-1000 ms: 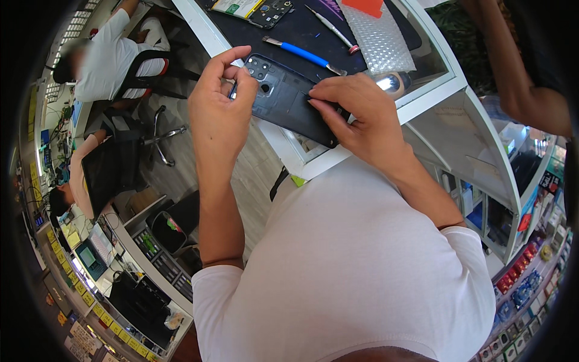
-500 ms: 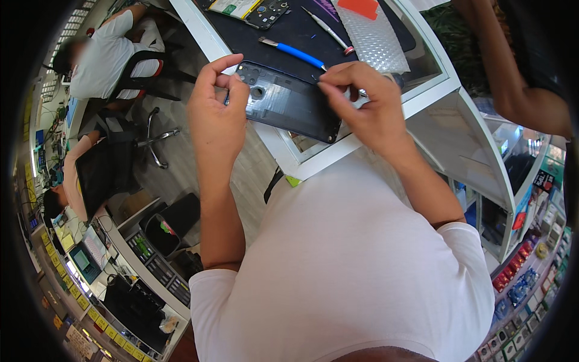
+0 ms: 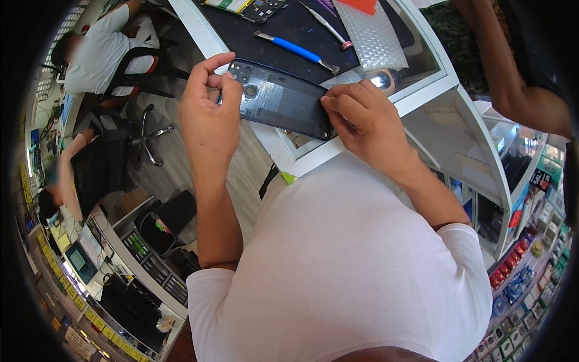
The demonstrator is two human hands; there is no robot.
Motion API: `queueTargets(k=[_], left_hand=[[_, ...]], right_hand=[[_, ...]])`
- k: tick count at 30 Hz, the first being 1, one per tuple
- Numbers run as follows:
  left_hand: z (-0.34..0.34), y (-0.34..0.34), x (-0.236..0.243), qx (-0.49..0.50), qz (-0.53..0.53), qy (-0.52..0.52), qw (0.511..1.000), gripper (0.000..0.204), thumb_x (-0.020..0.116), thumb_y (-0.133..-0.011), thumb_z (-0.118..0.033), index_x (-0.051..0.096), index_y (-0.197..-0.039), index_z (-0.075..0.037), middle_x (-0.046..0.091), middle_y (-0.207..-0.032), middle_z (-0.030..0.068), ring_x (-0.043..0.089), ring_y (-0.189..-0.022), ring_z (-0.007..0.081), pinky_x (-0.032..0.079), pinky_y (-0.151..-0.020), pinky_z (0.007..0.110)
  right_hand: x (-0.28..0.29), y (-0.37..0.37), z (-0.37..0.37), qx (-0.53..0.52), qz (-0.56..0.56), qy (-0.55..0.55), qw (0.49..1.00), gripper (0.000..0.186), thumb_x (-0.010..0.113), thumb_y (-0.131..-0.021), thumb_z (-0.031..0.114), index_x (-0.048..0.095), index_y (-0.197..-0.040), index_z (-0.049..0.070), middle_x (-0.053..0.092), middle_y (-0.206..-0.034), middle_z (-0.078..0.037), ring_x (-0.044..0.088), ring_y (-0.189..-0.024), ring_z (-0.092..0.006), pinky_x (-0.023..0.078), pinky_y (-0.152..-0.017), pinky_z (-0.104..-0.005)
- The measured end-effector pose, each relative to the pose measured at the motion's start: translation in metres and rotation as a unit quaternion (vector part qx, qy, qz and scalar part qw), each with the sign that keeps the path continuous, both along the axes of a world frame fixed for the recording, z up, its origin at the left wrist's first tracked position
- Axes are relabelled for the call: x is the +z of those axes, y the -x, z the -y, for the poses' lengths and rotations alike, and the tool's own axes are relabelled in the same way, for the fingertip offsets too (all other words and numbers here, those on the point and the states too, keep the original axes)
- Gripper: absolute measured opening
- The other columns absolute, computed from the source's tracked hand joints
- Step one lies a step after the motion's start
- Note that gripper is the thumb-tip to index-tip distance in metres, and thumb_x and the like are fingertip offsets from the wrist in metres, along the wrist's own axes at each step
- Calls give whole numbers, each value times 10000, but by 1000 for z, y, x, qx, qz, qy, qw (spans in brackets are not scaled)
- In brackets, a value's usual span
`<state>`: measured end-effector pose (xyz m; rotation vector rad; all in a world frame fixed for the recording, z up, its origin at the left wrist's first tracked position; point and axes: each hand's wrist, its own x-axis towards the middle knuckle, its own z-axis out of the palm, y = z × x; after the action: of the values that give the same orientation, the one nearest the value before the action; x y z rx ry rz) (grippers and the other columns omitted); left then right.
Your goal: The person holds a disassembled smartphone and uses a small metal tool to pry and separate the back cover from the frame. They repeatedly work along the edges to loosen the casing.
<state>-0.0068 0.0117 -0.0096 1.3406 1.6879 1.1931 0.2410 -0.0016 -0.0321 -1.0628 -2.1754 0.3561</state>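
My left hand (image 3: 210,108) is closed on the left end of a dark phone back cover (image 3: 280,99), thumb and fingers gripping beside its camera openings. The cover is tilted above the near edge of the counter, its ribbed, shiny inner side showing. My right hand (image 3: 371,120) pinches the cover's right edge with thumb and fingertips; anything small between them is hidden. Just beyond the cover, a blue-handled tool (image 3: 295,49) with metal ends lies on a black mat (image 3: 241,37). A slim screwdriver (image 3: 325,24) with a red end lies farther back.
An opened phone (image 3: 259,9) lies at the mat's far left. Bubble wrap (image 3: 377,42) with a red piece (image 3: 360,5) on it lies to the right. The white-framed glass counter (image 3: 431,90) ends close to my body. Another person's arm (image 3: 525,102) is at right; people sit at left.
My right hand has come down from above the cover to its right edge, fingers closing there. The left hand keeps its grip; the whole view has shifted slightly.
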Motion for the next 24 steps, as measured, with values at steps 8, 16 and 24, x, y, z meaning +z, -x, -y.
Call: queueTargets(k=[8,16,24], left_hand=[[1,3,-4,7,8,1,1000,291,636,-977,-73,718,-1255,-50,576,-841,3,544,-736,69,445,-630,257],[-3,9,-13,4,27,-19,999,304,606,-991,-51,704,-1279,-40,593,-863,-4,549,-728,59,442,-601,250],[6,26,-4,-7,120,62,991,326,469,-1074,-156,675,-1313,-73,647,-921,-8,572,-693,32,472,-561,213]], right_hand=[[-1,0,3,8,37,28,999,215,788,-818,19,684,-1003,49,676,-1050,-79,626,-930,-268,547,-773,-372],[5,-3,-6,-60,-128,141,980,168,763,-836,-15,703,-990,19,721,-993,-110,670,-876,-272,547,-759,-348],[-2,-16,-12,-120,-117,126,978,120,768,-870,9,713,-976,10,734,-959,-109,660,-844,-243,530,-757,-347]])
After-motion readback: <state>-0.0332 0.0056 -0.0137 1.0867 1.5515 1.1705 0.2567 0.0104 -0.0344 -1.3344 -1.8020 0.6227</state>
